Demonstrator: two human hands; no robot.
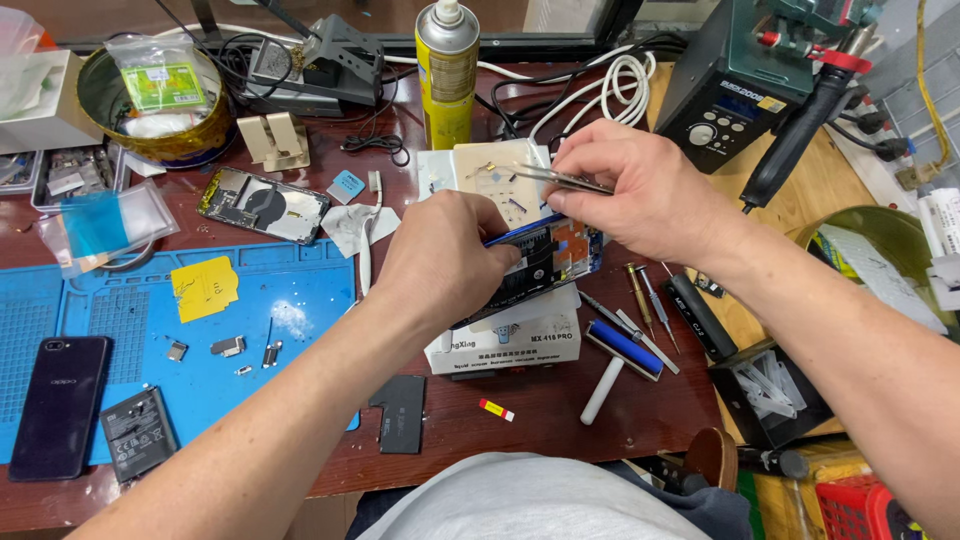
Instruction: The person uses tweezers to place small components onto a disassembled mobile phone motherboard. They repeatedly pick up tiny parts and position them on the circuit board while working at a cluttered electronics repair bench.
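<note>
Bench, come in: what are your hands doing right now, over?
Left hand gripping opened blue phone on white box. Right hand holding metal tweezers over it. Loose tools crowd the right side. Over.

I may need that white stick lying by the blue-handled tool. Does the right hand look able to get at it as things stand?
Probably yes, but not at once. The white stick lies bare on the table just below the right hand, nothing over it. That hand is holding tweezers over the opened phone, so it would have to free itself first.
</note>
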